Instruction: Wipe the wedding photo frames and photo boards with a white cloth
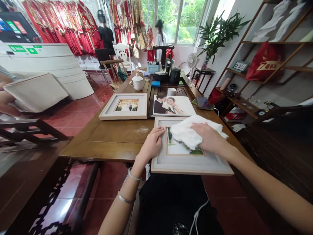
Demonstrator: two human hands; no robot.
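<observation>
A light wooden picture frame (193, 168) with a wide pale mount overhangs the table's front edge, close to my body. My left hand (153, 143) grips its left side, fingers curled over the rim. Under my right hand (207, 135) a bunched white cloth (187, 130) is pressed on the glass, covering much of the photo inside. Just behind lies a borderless photo print of a couple (173, 106). To its left, a second framed photo (123, 107) rests flat on the wooden table (117, 133).
A lidded white teapot (137, 82), a white cup (171, 91) and dark pots (174, 75) stand farther back. A phone-like item (205, 103) with a cable lies at the right edge. Shelves (259, 70) rise on the right. Two people stand at the back; another sits left.
</observation>
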